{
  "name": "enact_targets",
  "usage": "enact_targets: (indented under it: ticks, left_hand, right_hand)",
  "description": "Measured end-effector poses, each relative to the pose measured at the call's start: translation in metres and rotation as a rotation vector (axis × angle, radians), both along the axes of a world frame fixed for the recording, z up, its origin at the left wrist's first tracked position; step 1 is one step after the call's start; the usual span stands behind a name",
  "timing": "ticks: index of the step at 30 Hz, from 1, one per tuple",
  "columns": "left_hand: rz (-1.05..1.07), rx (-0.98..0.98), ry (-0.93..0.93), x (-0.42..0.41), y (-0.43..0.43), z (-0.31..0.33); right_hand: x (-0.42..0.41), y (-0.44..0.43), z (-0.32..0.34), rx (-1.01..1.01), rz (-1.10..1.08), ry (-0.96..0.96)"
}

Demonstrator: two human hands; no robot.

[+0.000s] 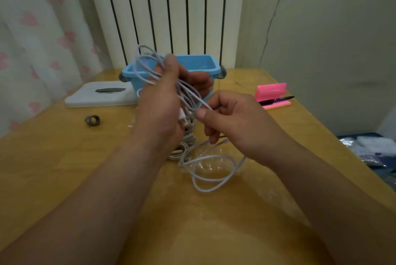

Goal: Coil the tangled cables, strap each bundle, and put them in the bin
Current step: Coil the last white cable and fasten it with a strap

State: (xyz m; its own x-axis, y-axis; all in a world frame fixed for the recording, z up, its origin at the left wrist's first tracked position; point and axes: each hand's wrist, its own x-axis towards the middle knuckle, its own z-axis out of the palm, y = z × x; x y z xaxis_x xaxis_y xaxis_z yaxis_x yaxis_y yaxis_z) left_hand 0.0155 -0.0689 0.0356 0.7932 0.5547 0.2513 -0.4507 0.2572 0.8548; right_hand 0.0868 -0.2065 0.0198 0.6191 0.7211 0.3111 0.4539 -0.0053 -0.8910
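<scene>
White thin cable [188,93] is sitting looped round the curled fingers [199,82] of the left hand [160,104], raised just before the blue plastic bin [201,65], while the right hand [233,119] is pinching its free strand, which is slanting down-right toward the slack tangle lying on the wooden surface [64,168].

The bin [202,69] stands at the back of the bench [64,170]. Left of it lies a lid [100,94], front-left a strap roll [92,120], before it the cables [188,139], and right a notepad [271,90] bearing a pen [276,100].
</scene>
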Motion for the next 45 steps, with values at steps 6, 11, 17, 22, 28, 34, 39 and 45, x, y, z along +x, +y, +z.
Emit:
enact_targets:
  ticks: [6,11,17,22,28,34,39,45]
  left_hand:
    - [-0.094,-0.128,-0.085,-0.003,0.02,0.011]
    - [-0.104,-0.046,-0.117,-0.006,0.033,0.013]
    - [-0.066,0.135,0.051,-0.01,0.036,0.014]
    - [-0.027,0.574,0.444,-0.009,0.015,0.002]
    - [-0.253,0.908,0.512,-0.008,0.004,-0.003]
    - [-0.402,0.834,0.401,-0.012,0.007,-0.002]
    - [-0.376,0.512,0.219,-0.011,0.016,0.002]
    - [-0.411,0.53,0.275,-0.007,0.012,-0.003]
  right_hand:
    - [0.016,-0.021,0.014,-0.357,0.148,-0.109]
    - [0.024,-0.033,0.021,-0.589,0.125,-0.261]
    - [0.039,-0.038,0.014,-0.548,-0.223,-0.515]
    - [0.038,-0.037,0.016,-0.228,-0.31,-0.582]
    - [0.028,-0.031,0.016,-0.189,-0.247,-0.545]
    - [0.029,-0.033,0.023,-0.068,-0.126,-0.38]
    - [0.039,-0.042,0.022,-0.231,-0.047,-0.311]
    - [0.035,-0.034,0.018,-0.148,-0.141,-0.347]
